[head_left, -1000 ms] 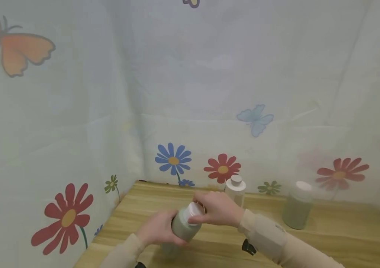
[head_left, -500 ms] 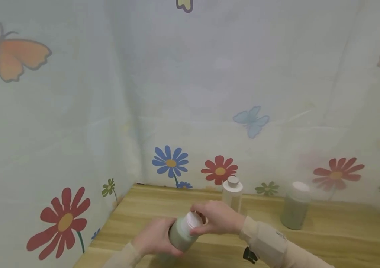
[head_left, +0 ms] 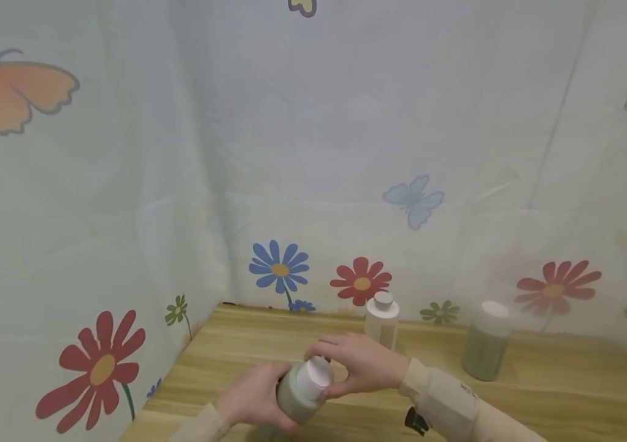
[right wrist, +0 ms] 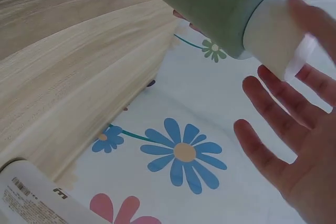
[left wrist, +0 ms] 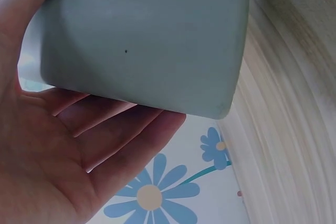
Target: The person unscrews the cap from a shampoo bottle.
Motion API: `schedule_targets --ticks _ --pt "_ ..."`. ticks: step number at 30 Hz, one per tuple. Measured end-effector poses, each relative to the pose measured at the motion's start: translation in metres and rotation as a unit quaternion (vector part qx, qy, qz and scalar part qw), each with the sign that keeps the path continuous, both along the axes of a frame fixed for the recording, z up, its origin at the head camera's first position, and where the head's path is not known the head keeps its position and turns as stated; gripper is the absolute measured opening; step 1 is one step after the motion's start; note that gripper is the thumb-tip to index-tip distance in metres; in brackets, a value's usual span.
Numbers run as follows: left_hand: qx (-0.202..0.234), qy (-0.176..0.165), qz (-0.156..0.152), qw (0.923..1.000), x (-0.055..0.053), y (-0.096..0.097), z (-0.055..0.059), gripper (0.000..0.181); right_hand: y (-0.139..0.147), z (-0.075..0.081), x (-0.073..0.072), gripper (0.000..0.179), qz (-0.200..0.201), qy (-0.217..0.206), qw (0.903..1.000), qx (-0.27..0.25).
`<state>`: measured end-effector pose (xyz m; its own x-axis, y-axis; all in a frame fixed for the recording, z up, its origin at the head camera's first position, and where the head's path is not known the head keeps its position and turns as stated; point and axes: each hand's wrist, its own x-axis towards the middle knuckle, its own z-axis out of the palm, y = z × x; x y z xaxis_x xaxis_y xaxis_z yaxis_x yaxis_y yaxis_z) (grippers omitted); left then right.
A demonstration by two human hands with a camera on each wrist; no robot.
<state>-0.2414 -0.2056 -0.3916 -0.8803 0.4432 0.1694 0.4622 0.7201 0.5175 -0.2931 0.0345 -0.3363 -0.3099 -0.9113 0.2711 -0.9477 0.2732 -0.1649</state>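
Observation:
A pale green bottle [head_left: 294, 396] with a white cap [head_left: 316, 376] is tilted above the wooden table, its capped end up and to the right. My left hand [head_left: 255, 393] grips it around the body, thumb on the near side. In the left wrist view, a barcode shows on the green bottle [left wrist: 147, 45], and the fingers of the left hand [left wrist: 58, 129] lie along its underside. My right hand [head_left: 363, 368] holds the cap between thumb and fingers. In the right wrist view, the thumb lies against the cap [right wrist: 273, 32], while some fingers are spread below it.
Behind my right hand stands a white bottle [head_left: 382, 319] with a small cap. Another green bottle with a white top [head_left: 484, 350] stands farther right on the wooden table [head_left: 567, 387]. Curtain-like sheeting [head_left: 302, 123] with flowers and butterflies encloses the back and left.
Both hands and the held bottle have shifted slightly down in the head view. The right fingers have shifted around the cap, and more of its top shows.

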Motion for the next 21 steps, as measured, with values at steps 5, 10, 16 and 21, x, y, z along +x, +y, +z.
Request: schedule_targets --ticks 5,10,16,21 --pt "-0.008 -0.007 0.023 0.9997 0.0016 0.0018 0.0058 0.061 -0.0032 0.0003 -0.0005 0.046 -0.054 -0.06 0.9967 -0.011" --pt "-0.023 -0.012 0.03 0.9992 0.0023 0.0025 0.0081 0.063 -0.0069 -0.0027 0.0011 0.035 -0.082 -0.05 0.9953 -0.011" --pt "-0.022 -0.015 0.024 0.9993 0.0032 0.0018 0.0085 0.062 -0.0058 0.001 0.0018 0.033 -0.025 -0.011 0.9996 -0.011" --pt "-0.026 -0.003 0.022 0.9994 0.0043 0.001 0.0085 0.062 -0.0021 0.0053 0.0 0.038 0.064 0.07 0.9955 -0.003"
